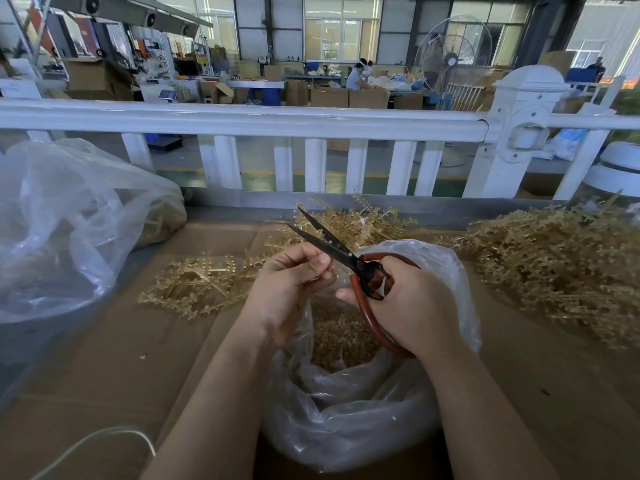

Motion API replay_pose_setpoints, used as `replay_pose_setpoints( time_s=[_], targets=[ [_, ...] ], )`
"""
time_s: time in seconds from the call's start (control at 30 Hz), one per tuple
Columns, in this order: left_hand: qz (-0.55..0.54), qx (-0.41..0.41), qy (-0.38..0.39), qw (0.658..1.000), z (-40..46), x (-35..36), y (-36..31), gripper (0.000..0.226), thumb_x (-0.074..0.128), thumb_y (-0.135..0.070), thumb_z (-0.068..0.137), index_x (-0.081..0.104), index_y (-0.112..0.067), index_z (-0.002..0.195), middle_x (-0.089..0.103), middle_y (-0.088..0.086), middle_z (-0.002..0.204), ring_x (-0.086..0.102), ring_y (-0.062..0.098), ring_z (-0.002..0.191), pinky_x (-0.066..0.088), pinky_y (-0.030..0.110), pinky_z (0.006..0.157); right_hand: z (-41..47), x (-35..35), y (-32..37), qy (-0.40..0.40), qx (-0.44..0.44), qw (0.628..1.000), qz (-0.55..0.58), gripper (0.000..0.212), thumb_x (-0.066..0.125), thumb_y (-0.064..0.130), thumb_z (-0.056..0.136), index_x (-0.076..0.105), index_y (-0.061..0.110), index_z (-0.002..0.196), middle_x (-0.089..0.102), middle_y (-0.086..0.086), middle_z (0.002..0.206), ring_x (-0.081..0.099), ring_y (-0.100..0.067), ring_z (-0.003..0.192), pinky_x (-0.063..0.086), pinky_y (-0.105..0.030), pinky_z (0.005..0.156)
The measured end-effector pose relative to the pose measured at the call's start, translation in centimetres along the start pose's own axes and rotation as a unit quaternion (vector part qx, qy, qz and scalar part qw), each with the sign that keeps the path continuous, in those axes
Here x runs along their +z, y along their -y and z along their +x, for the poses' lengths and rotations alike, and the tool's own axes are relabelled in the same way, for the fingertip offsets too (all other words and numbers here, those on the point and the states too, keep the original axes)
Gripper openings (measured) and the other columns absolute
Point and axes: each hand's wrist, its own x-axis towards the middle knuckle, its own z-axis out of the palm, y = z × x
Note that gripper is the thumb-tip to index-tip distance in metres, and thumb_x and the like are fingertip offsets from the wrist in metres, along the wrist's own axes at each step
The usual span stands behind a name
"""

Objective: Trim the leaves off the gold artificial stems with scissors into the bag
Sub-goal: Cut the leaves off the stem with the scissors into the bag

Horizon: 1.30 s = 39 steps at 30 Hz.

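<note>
Gripping scissors point(349, 261) (blades apart) right-handed point(412, 303).

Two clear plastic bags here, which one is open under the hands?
The near bag, at centre directly below both hands, mouth open with gold trimmings inside. The other bag sits far left, away from the hands.

A worktable covered in flattened brown cardboard point(114, 368) carries everything. Directly under the hands sits a clear plastic bag point(349, 420), open-mouthed. Gold artificial stems lie in heaps: one just beyond the left hand point(194, 282), another beyond the right hand point(561, 268). Far left rests a larger clear bag point(65, 230), possibly holding gold pieces.
</note>
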Motion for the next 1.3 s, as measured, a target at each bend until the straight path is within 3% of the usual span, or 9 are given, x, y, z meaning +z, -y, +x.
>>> replay_pose_setpoints(
  time_s=[0.23, 0.4, 0.5, 0.6, 0.77, 1.07, 1.3],
  targets=[
    [0.189, 0.153, -0.105, 0.964, -0.36, 0.36, 0.12, 0.011, 0.058, 0.0, 0.095, 0.063, -0.006, 0.103, 0.07, 0.009, 0.073, 0.067, 0.019, 0.062, 0.058, 0.027, 0.064, 0.23, -0.22, -0.35, 0.017, 0.016, 1.0, -0.006, 0.06, 0.044, 0.091, 0.066, 0.062, 0.043, 0.097, 0.05, 0.034, 0.074, 0.048, 0.014, 0.071, 0.029, -0.002, 0.067],
    [0.252, 0.185, -0.143, 0.939, -0.41, 0.04, 0.14, 0.02, 0.056, -0.001, 0.097, 0.066, -0.012, 0.084, 0.071, 0.012, 0.073, 0.067, 0.022, 0.058, 0.058, 0.029, 0.058, 0.3, -0.09, -0.37, 0.025, 0.013, 0.999, -0.02, 0.068, 0.041, 0.094, 0.064, 0.064, 0.039, 0.098, 0.052, 0.034, 0.074, 0.046, 0.016, 0.069, 0.027, -0.002, 0.063],
    [0.221, 0.168, -0.166, 0.946, -0.26, 0.11, 0.03, 0.017, 0.06, 0.0, 0.095, 0.069, -0.006, 0.081, 0.07, 0.007, 0.068, 0.064, 0.016, 0.053, 0.056, 0.025, 0.055, 0.3, 0.03, -0.45, 0.033, 0.015, 0.999, -0.029, 0.072, 0.039, 0.096, 0.063, 0.065, 0.038, 0.098, 0.056, 0.03, 0.076, 0.047, 0.014, 0.069, 0.027, -0.003, 0.062],
    [0.122, 0.136, -0.163, 0.97, -0.24, 0.47, -0.03, 0.019, 0.059, 0.003, 0.093, 0.068, -0.001, 0.076, 0.061, 0.006, 0.059, 0.056, 0.013, 0.051, 0.051, 0.022, 0.049, 0.34, 0.14, -0.33, 0.029, 0.015, 0.999, -0.032, 0.071, 0.038, 0.095, 0.064, 0.064, 0.038, 0.095, 0.053, 0.031, 0.072, 0.048, 0.014, 0.07, 0.028, -0.004, 0.061],
    [0.003, 0.09, -0.129, 0.988, -0.02, 0.69, 0.25, 0.028, 0.054, 0.006, 0.092, 0.067, -0.007, 0.07, 0.06, 0.004, 0.06, 0.053, 0.013, 0.054, 0.049, 0.021, 0.051, 0.29, 0.22, -0.29, 0.025, 0.011, 1.0, -0.013, 0.065, 0.038, 0.095, 0.064, 0.061, 0.04, 0.091, 0.052, 0.032, 0.071, 0.049, 0.013, 0.071, 0.031, -0.005, 0.064],
    [0.017, 0.106, -0.116, 0.987, 0.11, 0.37, 0.46, 0.034, 0.054, 0.006, 0.092, 0.069, -0.012, 0.067, 0.063, 0.006, 0.063, 0.056, 0.014, 0.056, 0.05, 0.022, 0.057, 0.3, 0.34, -0.39, 0.027, 0.017, 0.999, -0.002, 0.069, 0.038, 0.097, 0.061, 0.063, 0.042, 0.093, 0.053, 0.032, 0.072, 0.051, 0.012, 0.072, 0.035, -0.007, 0.064],
    [0.048, 0.135, -0.133, 0.981, 0.12, 0.15, 0.4, 0.024, 0.058, 0.002, 0.092, 0.068, -0.009, 0.073, 0.063, 0.009, 0.066, 0.056, 0.015, 0.057, 0.051, 0.023, 0.06, 0.22, 0.26, -0.39, 0.032, 0.023, 0.999, 0.006, 0.065, 0.039, 0.097, 0.062, 0.059, 0.046, 0.096, 0.053, 0.034, 0.073, 0.05, 0.014, 0.073, 0.031, -0.006, 0.065]
  ],
)
